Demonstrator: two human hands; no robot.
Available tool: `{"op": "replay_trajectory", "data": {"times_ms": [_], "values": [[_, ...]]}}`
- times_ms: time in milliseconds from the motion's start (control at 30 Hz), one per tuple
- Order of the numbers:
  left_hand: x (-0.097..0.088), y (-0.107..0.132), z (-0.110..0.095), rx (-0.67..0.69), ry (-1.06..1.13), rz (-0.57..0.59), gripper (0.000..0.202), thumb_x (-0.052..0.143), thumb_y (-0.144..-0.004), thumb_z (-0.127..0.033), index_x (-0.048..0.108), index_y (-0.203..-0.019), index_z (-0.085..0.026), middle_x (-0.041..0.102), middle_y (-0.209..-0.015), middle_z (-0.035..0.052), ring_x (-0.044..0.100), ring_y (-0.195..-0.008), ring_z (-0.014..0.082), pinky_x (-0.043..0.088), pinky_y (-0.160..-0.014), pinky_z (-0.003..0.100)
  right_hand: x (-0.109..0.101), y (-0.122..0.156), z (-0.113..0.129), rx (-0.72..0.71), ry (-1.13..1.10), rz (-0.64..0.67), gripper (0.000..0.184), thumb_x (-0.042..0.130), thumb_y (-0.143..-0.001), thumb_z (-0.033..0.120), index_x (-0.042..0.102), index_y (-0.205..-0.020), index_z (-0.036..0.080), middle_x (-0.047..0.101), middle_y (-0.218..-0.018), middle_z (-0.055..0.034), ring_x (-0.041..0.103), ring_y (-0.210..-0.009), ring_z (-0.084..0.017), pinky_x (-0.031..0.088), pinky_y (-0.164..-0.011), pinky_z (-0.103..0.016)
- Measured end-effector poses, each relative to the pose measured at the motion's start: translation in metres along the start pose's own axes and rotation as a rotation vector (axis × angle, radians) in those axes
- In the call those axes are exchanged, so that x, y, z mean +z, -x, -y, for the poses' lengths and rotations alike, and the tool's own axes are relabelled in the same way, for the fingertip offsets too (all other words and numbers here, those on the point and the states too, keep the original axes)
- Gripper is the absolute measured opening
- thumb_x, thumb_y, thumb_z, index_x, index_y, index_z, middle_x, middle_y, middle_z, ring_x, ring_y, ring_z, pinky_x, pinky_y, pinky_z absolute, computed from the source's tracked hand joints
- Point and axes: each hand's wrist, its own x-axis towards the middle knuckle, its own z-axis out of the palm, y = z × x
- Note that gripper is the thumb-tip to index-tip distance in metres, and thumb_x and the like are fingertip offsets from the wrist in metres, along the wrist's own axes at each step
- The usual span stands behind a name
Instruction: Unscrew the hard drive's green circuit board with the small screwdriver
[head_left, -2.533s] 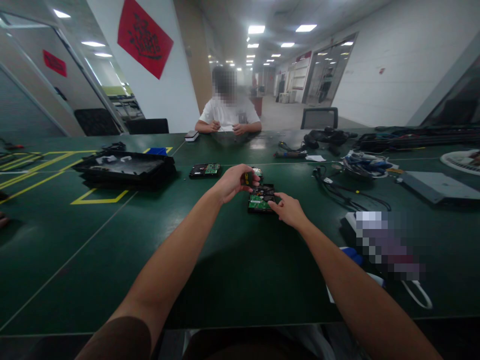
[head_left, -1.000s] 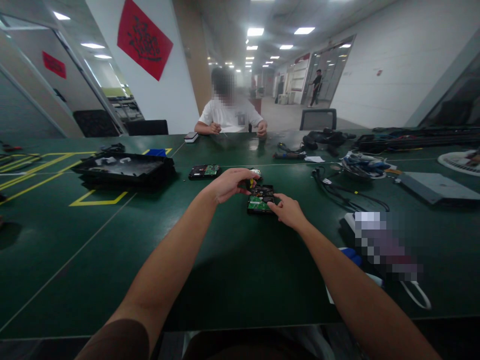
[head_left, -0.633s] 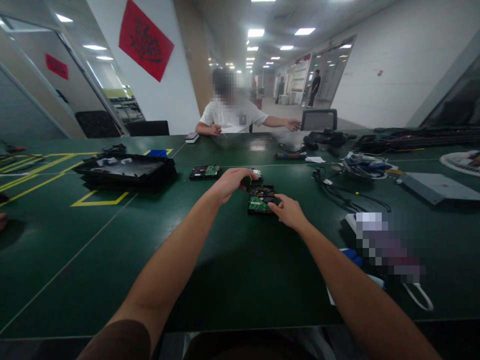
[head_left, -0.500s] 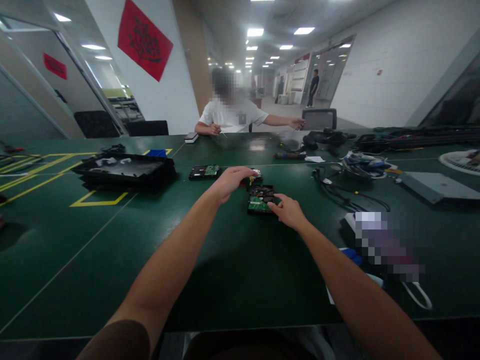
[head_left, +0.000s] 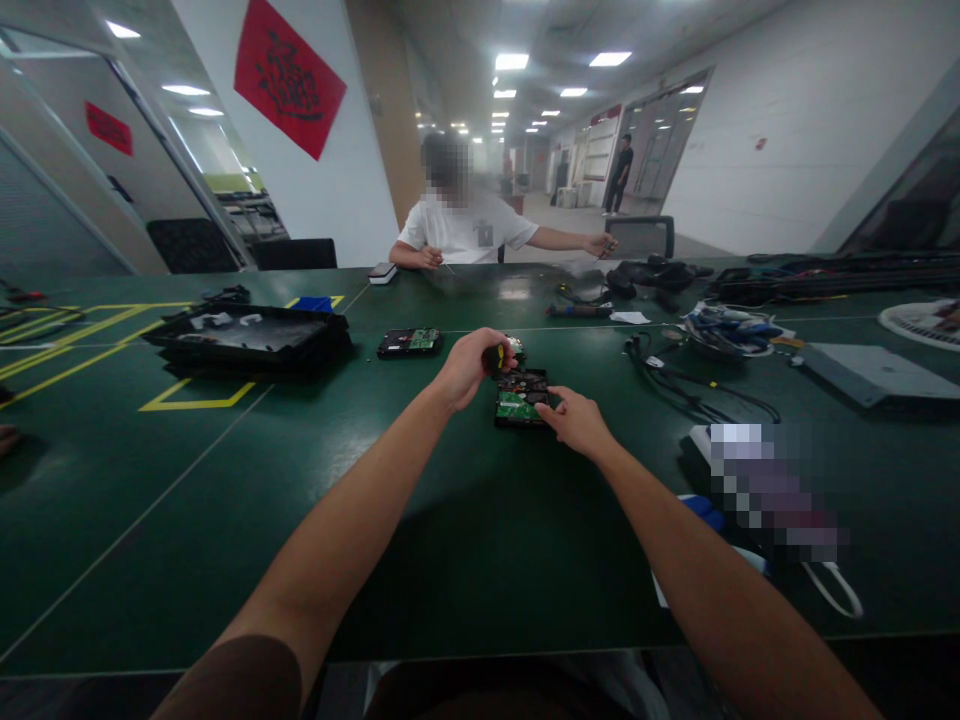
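A hard drive (head_left: 516,408) with a green circuit board lies on the green table in front of me. My right hand (head_left: 579,422) has its thumb and fingers closed on the drive's right edge. Over the far left end of the drive, my left hand (head_left: 474,366) grips a screwdriver (head_left: 494,359) with a black and yellow handle; its tip is hidden. Just behind it sits a small light and green part (head_left: 516,347), partly covered by the fingers. A second hard drive (head_left: 409,343) rests flat to the left of my left hand.
Stacked black trays (head_left: 247,345) stand at the left. Cables (head_left: 667,378), a bundle in a dish (head_left: 727,330) and a grey metal box (head_left: 874,375) lie to the right. Across the table sits a person in a white shirt (head_left: 472,235). A blurred-out object (head_left: 772,495) lies near my right forearm.
My left hand has rolled at the wrist, so more of the screwdriver handle shows. My right hand and the hard drive have stayed in place.
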Motion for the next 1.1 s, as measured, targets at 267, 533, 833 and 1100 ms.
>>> {"op": "replay_trajectory", "data": {"times_ms": [267, 533, 833, 1100], "values": [[-0.003, -0.002, -0.001, 0.01, -0.067, -0.059, 0.019, 0.056, -0.079, -0.036, 0.063, -0.074, -0.018, 0.062, -0.072, 0.0037, 0.063, -0.072, 0.0177, 0.052, -0.074, 0.03, 0.0, -0.001, 0.0, 0.013, -0.002, 0.007, 0.051, 0.064, -0.099, 0.041, 0.058, -0.142, 0.014, 0.073, -0.071, 0.0027, 0.066, -0.054, -0.012, 0.048, -0.067, -0.025], [-0.004, -0.001, -0.006, -0.004, -0.056, 0.008, 0.023, 0.056, -0.08, -0.033, 0.071, -0.084, -0.015, 0.065, -0.076, 0.0055, 0.061, -0.072, 0.0174, 0.051, -0.071, 0.029, 0.0, 0.0, 0.001, 0.018, -0.023, 0.012, 0.05, 0.063, -0.1, 0.041, 0.057, -0.142, 0.015, 0.073, -0.072, 0.0025, 0.065, -0.052, -0.012, 0.048, -0.064, -0.026], [-0.005, -0.001, -0.006, 0.003, -0.1, 0.013, 0.016, 0.061, -0.077, -0.033, 0.064, -0.077, -0.017, 0.068, -0.076, 0.0058, 0.064, -0.075, 0.0192, 0.052, -0.071, 0.031, -0.001, 0.0, 0.001, 0.015, -0.01, 0.02, 0.05, 0.062, -0.1, 0.043, 0.058, -0.142, 0.015, 0.074, -0.073, 0.0021, 0.065, -0.052, -0.011, 0.048, -0.065, -0.026], [-0.014, 0.003, -0.025, 0.035, -0.456, 0.019, 0.023, 0.059, -0.08, -0.034, 0.076, -0.081, -0.017, 0.072, -0.093, 0.008, 0.061, -0.083, 0.0184, 0.043, -0.06, 0.026, 0.001, -0.002, -0.001, 0.019, 0.0, 0.016, 0.052, 0.063, -0.099, 0.044, 0.057, -0.143, 0.015, 0.073, -0.072, 0.0023, 0.066, -0.054, -0.012, 0.048, -0.066, -0.026]]}}
